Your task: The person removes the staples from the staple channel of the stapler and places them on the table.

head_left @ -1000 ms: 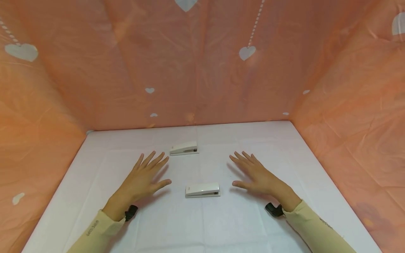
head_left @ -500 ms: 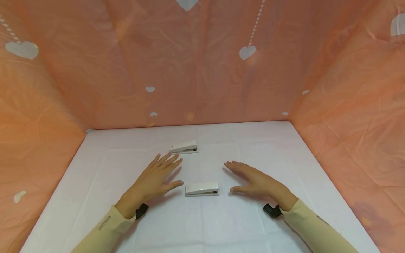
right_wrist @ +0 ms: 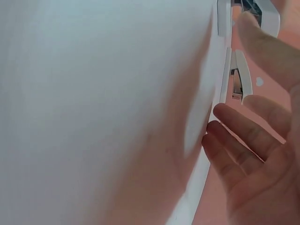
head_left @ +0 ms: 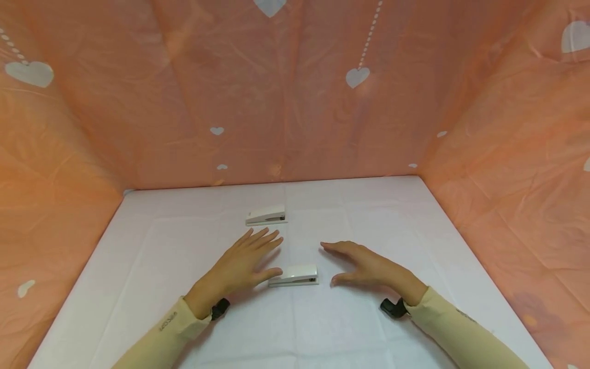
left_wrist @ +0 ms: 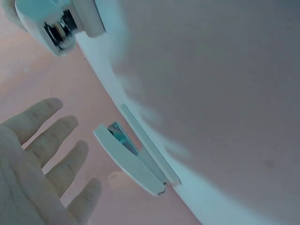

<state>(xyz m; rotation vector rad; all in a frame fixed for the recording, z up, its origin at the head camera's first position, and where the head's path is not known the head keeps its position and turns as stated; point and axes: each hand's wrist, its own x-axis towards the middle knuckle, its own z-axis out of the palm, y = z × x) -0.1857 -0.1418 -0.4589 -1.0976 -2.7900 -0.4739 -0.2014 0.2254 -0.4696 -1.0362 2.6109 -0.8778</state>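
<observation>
Two white staplers lie on the white tabletop. The nearer stapler (head_left: 299, 275) is between the hands, and the farther stapler (head_left: 266, 214) lies beyond the left fingertips. My left hand (head_left: 246, 259) hovers with spread, straight fingers; its thumb overlaps the left end of the nearer stapler in the head view, and whether it touches I cannot tell. To the right of that stapler, my right hand (head_left: 369, 264) is held apart from it, fingers relaxed and thumb separate. Both staplers also show in the left wrist view, the farther stapler (left_wrist: 133, 154) past the fingers. Neither hand holds anything.
A white cloth covers the table (head_left: 341, 328). Orange curtains (head_left: 286, 102) with pale hearts enclose its back and both sides. A black wrist camera (head_left: 393, 308) sits below the right hand and another black camera (head_left: 220, 309) below the left.
My left hand has moved right, its thumb reaching the nearer stapler's left end in view. The right hand has shifted slightly left and its fingers have drawn together. Both staplers stay in place.
</observation>
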